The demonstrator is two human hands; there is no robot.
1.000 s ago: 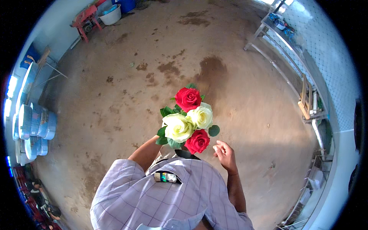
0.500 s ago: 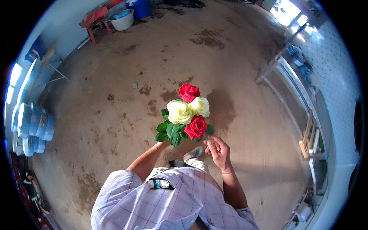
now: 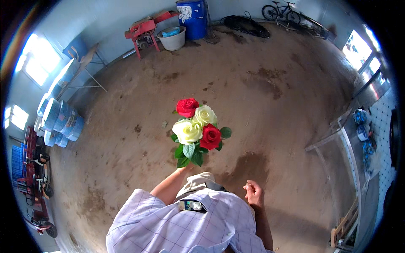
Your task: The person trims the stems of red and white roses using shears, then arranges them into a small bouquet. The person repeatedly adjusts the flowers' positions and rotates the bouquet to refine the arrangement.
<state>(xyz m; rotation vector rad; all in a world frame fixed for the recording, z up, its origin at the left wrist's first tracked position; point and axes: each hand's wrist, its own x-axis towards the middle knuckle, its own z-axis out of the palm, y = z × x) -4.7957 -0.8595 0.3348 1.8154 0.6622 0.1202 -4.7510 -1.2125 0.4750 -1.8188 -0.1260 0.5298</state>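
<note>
A small bunch of roses sits in front of me, with two red blooms, a red rose (image 3: 187,108) at its far side and another red rose (image 3: 210,137) nearer. Two cream-white roses lie between them, the larger white rose (image 3: 187,131) on the left. Green leaves (image 3: 193,155) spread below the blooms and hide the stems. My left hand (image 3: 184,169) is under the leaves, holding the bunch upright; its fingers are mostly covered. Apart from the flowers, to their lower right, my right hand (image 3: 255,195) is closed with its fingers curled in, and nothing shows in it.
A blue barrel (image 3: 192,19), a white tub (image 3: 172,39) and a red machine (image 3: 141,31) stand along the far wall. Light-blue buckets (image 3: 63,118) are stacked at left, above a red vehicle (image 3: 33,168). Metal frames (image 3: 350,156) line the right side of the stained floor (image 3: 139,97).
My right hand has drawn away from the flowers, down and to the right, and its fingers have curled in. The bunch stays in my left hand. The view has tilted up, showing more far wall.
</note>
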